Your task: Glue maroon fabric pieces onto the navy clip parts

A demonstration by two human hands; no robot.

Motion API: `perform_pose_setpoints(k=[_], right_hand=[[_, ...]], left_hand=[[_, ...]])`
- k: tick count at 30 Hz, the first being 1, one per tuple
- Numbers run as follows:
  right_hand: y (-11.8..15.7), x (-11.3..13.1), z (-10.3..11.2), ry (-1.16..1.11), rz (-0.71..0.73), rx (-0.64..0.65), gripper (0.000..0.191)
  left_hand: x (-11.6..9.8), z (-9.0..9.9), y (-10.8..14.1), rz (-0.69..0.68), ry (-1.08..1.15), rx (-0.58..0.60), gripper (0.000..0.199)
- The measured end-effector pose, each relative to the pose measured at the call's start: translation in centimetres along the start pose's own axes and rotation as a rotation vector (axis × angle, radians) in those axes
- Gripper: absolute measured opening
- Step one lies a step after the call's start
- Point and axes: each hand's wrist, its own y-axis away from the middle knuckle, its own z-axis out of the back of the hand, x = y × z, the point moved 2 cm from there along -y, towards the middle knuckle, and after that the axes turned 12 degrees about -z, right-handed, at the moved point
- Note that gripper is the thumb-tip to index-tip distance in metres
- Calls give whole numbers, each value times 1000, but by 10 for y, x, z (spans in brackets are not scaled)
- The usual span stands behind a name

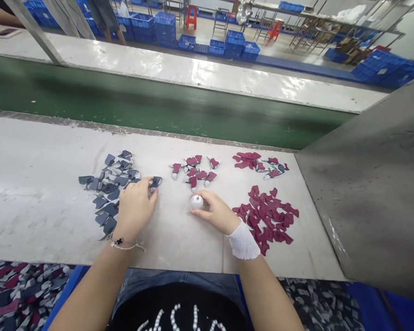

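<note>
A green conveyor belt [158, 105] runs behind the work table [31, 216]; blue plastic crates [154, 27] and red stools [192, 17] stand beyond the belt; grey metal panel [365, 193] at its right end.

The one camera sits on the person's head and looks forward and down. It is close above the table [37, 197], with the left hand [135, 214] and right hand [214, 212] near, and shows the green belt [158, 110] and far floor [207, 32] beyond.

Chain bracelet [128, 246] w/ black cross charm [120, 241] on L wrist [121, 232]; white mesh wrap [243, 241] on R wrist [237, 233]; black tee [179, 308] w/ white pearl beads [174, 317], blue jeans [179, 278].
</note>
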Motion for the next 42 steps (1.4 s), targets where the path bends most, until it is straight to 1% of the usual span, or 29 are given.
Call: perform_pose_setpoints(k=[2,4,6,7,8,10,11,13,15,17,18,22,25,27,29,31,32,33,35,37,40,42], right_hand=[[5,2,1,-77,1,18,29],[18,2,9,-159,-7,35,36],[36,0,22,-224,-28,11,44],[46,-2,28,-247,-41,-16,45],[55,-5,35,-263,-50,-45,44],[69,-10,45,-308,-35,-87,42],[74,-12,49,-341,-10,-94,42],[78,-14,55,-418,50,-84,43],[78,-15,57,-475,98,-59,45],[76,-15,55,-504,135,-37,48],[74,-14,54,-516,155,-28,49],[72,-6,43,-557,181,22,45],[76,6,38,-554,168,78,41],[79,14,37,-560,158,128,37],[81,19,38,-564,127,154,34],[84,20,39,-548,79,137,32],[85,20,39,-531,59,115,32],[87,20,39,-515,43,94,33],[92,20,37,-495,24,42,35],[96,22,33,-471,19,-10,37],[101,28,27,-373,15,-72,36],[102,34,23,-286,18,-105,33]], left_hand=[[0,3,0,-5,85,-19,36],[-1,8,5,-18,181,-21,32],[-5,11,13,-2,346,-13,28],[-7,12,18,36,486,-14,28],[-9,10,22,101,678,-28,30],[-14,4,31,263,1109,-82,34],[-18,0,34,329,1274,-107,36],[-26,-9,40,407,1486,-123,37],[-35,-17,45,470,1651,-74,36],[-46,-24,52,548,1823,15,32],[-52,-25,55,576,1873,65,30],[-71,-24,65,595,1845,219,20],[-80,-18,68,561,1801,304,22],[-84,-12,68,501,1785,363,29],[-88,-7,68,405,1749,435,43],[-91,-2,68,317,1683,491,59],[-92,-1,69,287,1644,510,63],[-93,0,70,265,1608,517,63],[-95,0,72,253,1534,500,56],[-96,-1,74,247,1421,457,52],[-95,-2,77,206,1197,333,50],[-96,-2,77,157,1089,246,47]])
